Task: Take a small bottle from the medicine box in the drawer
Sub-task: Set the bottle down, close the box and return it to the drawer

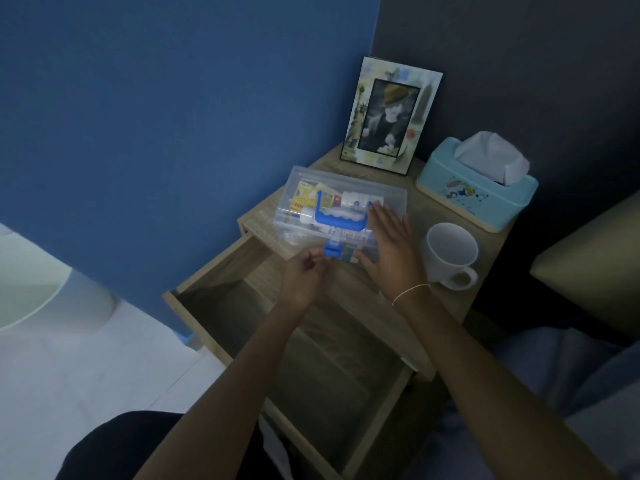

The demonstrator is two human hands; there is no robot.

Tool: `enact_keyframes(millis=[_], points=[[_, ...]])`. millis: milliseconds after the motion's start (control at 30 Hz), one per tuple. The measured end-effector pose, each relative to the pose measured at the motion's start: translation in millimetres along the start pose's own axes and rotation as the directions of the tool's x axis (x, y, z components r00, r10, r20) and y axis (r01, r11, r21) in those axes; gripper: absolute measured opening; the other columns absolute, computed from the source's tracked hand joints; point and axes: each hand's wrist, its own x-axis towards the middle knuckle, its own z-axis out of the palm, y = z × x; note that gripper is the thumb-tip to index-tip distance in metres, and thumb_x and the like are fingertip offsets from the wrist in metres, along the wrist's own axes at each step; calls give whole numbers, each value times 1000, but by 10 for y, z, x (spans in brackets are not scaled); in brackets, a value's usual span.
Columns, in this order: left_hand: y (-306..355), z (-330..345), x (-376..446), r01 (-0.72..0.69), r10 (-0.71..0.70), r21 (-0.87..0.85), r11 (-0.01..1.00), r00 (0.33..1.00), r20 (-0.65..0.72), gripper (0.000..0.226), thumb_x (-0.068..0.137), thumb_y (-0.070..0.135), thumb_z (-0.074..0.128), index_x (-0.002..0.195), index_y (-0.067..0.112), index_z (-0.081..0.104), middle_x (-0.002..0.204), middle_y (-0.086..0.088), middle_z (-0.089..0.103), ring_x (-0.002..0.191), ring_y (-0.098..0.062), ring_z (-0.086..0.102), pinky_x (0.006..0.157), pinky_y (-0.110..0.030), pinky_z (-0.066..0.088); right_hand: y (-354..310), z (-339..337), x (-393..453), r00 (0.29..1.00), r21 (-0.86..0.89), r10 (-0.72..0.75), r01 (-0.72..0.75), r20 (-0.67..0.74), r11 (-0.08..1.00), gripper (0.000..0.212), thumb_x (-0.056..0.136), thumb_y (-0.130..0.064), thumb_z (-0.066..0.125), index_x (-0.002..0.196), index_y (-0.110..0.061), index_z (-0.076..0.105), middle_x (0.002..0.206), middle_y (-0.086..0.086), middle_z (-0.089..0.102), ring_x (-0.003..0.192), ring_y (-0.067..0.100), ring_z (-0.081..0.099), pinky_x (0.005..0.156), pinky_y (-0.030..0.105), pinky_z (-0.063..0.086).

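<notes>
Drawer (221, 317): pulled open below the nightstand top. Left hand (304, 275): fingertips pinched the blue latch (331, 250). Right hand (391, 247): flat, fingers straight, pressed on the lid of the medicine box (346, 188), which sat closed on the top; small bottle (356, 201) inside. Beyond: mug (450, 251), tissue box (474, 192), photo frame (391, 116).

A framed photo (391, 114) stands upright at the upper centre of the frame, against the dark wall. Right of it on the wooden tabletop (446, 209) sits a light blue tissue box (476, 187), a white tissue poking up. A white mug (452, 254) stands just below the box.
</notes>
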Motion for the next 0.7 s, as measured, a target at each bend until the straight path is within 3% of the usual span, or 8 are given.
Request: enact_keyframes(millis=[100, 233, 333, 533, 700], points=[[19, -5, -27, -92, 92, 66, 994, 996, -8, 14, 92, 19, 57, 93, 9, 67, 81, 4, 68, 73, 5, 63, 61, -7, 47, -8, 0, 0, 1000, -12, -7, 7, 5, 1000, 85, 84, -36, 67, 150, -9, 21, 159, 10, 21, 148, 23, 14, 117, 35, -5], [56, -23, -3, -175, 177, 161, 971, 984, 3, 16, 91, 17, 59, 92, 3, 67, 80, 2, 67, 71, 7, 61, 64, -5, 45, -50, -13, 12, 1000, 40, 13, -13, -14, 999, 95, 76, -50, 71, 148, -7, 26, 156, 10, 27, 146, 27, 20, 118, 38, -2], [68, -39, 21, -203, 204, 206, 957, 979, 16, 17, 90, 20, 60, 92, 5, 69, 80, 0, 68, 69, 9, 60, 64, -4, 44, -95, -26, 12, 999, 52, 33, -31, -41, 998, 95, 76, -62, 63, 146, -7, 30, 153, 10, 32, 144, 27, 24, 121, 44, 6], [78, -91, 134, -227, 244, 317, 921, 970, -15, 32, 94, 33, 53, 75, 12, 67, 65, 4, 64, 61, 5, 57, 58, -6, 42, -128, -32, 21, 994, 79, 57, -49, -97, 996, 83, 79, -57, 64, 139, -5, 41, 146, 12, 42, 137, 29, 34, 115, 52, 25], [43, -90, 144, -214, 232, 283, 935, 972, -33, 33, 94, 33, 53, 78, 9, 70, 70, 1, 68, 64, 2, 61, 59, -10, 46, -147, -22, 54, 987, 62, 80, -72, -138, 995, 72, 83, -56, 60, 133, -5, 48, 139, 13, 49, 129, 30, 42, 108, 51, 35]])
